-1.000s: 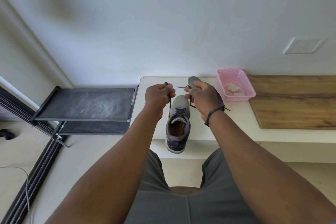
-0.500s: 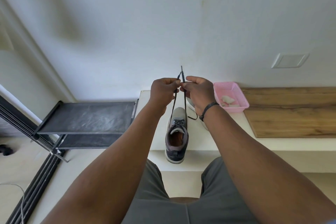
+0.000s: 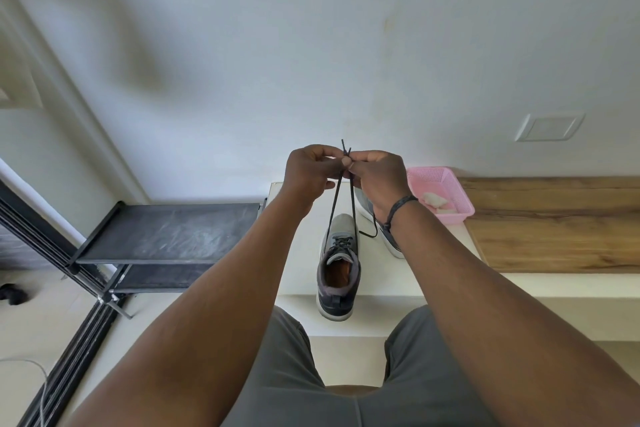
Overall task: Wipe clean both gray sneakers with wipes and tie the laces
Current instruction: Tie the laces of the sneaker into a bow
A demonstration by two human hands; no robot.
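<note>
A gray sneaker (image 3: 338,267) stands upright on the white ledge (image 3: 298,253), heel toward me and overhanging the front edge. Its two dark lace ends (image 3: 343,198) run straight up from the eyelets to my hands. My left hand (image 3: 310,173) and my right hand (image 3: 379,177) meet above the shoe, each pinching a lace end, with the tips crossing just above the fingers. The second gray sneaker (image 3: 388,236) lies behind my right wrist, mostly hidden, with a loose lace beside it.
A pink plastic basket (image 3: 450,191) holding crumpled white wipes (image 3: 434,201) sits on the ledge at the right, next to a wooden board (image 3: 554,225). A black metal rack (image 3: 166,236) stands to the left of the ledge. My grey-clad knees fill the bottom.
My hands came together and rose, pulling both lace ends up taut over the near sneaker. Since half a second ago they have barely shifted.
</note>
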